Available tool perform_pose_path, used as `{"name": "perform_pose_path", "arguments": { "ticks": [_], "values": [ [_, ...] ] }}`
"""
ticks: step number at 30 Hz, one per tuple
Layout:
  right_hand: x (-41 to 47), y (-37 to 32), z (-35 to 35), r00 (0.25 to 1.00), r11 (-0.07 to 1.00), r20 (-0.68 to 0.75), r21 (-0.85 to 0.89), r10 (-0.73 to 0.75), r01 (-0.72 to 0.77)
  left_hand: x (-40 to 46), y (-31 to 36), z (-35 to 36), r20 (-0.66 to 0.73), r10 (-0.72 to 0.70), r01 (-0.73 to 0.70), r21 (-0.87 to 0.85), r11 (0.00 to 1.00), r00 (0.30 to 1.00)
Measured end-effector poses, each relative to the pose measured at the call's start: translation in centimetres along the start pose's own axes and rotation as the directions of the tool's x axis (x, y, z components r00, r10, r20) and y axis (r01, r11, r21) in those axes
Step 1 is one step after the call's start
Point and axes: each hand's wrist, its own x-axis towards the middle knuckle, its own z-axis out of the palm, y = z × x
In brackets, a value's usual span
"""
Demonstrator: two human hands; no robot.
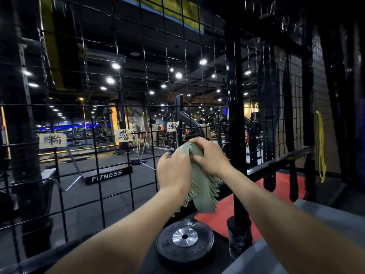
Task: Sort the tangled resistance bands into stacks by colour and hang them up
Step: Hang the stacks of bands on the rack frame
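We are at the hanging step: the stack of green bands (199,180) is draped against the wire grid (98,135), under a paper label (172,126). Next it must sit securely on its hook, we judge. Our left hand (173,173) and right hand (210,155) curl their fingers around its folded top; the looped ends hang down, fanned.

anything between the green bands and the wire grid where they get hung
Nothing visible. Both hands, left and right, grip the stack of green bands right up against the wire grid, just below a paper label. Any hook is hidden behind the hands.
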Motion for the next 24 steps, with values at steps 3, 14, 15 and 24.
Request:
{"name": "perform_pose_path", "arguments": {
  "ticks": [3,14,15,24],
  "values": [
    [-0.1,-0.1,0.0,1.000,1.000,0.008,-0.016,0.004,-0.004,0.2,-1.0,-0.4,0.031,0.001,-0.001,-0.029,1.000,1.000],
    [-1.9,0.5,2.0,0.988,0.997,-0.152,0.072,0.025,-0.014,-0.4,-2.3,1.6,0.001,-0.001,0.001,-0.189,0.982,1.000],
    [-2.1,0.6,2.2,0.986,0.996,-0.165,0.086,0.018,-0.004,-0.5,-2.5,1.6,0.005,0.010,-0.009,-0.166,0.986,1.000],
    [-2.0,0.3,1.9,0.982,0.999,-0.187,-0.028,-0.037,0.032,-0.6,-2.8,1.7,0.022,0.046,-0.045,-0.052,0.998,0.999]
  ]
}}
